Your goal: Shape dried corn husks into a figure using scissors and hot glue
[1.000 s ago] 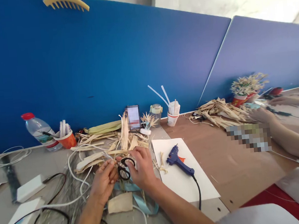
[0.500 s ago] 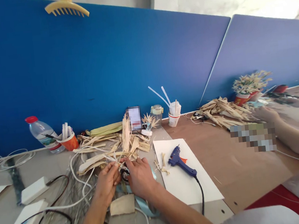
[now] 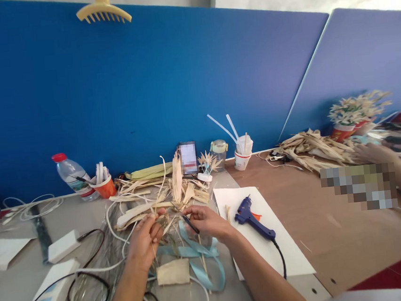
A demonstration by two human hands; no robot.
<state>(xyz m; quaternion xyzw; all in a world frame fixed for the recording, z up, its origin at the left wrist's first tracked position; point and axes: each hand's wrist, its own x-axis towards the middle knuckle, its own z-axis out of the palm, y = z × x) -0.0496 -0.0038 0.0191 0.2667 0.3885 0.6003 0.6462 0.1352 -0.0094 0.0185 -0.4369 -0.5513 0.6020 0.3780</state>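
Observation:
My left hand (image 3: 147, 236) is pinched closed on a thin pale strip (image 3: 161, 185), which curves upward from the fingertips and looks like corn husk. To its right, my right hand (image 3: 205, 222) grips black-handled scissors (image 3: 191, 224), their tips pointing toward the left hand. Dried corn husks (image 3: 136, 217) lie just beyond both hands. Beneath them a light blue ribbon (image 3: 208, 282) loops across the table, beside a flat beige husk piece (image 3: 174, 272). A finished-looking husk flower (image 3: 208, 161) stands at the back in a white cap.
A blue glue gun (image 3: 255, 221) rests on white paper (image 3: 284, 251) at right. Cables and a power strip (image 3: 55, 297) lie at left. A bottle (image 3: 73, 174), an orange cup (image 3: 105, 187) and a white cup (image 3: 243, 159) line the blue partition (image 3: 179, 77). Another person's hand (image 3: 374, 152) works at far right.
My hands have moved apart, and the scissors have swung to the right in my right hand. The curved strip now stands up from my left hand. The view has shifted slightly left.

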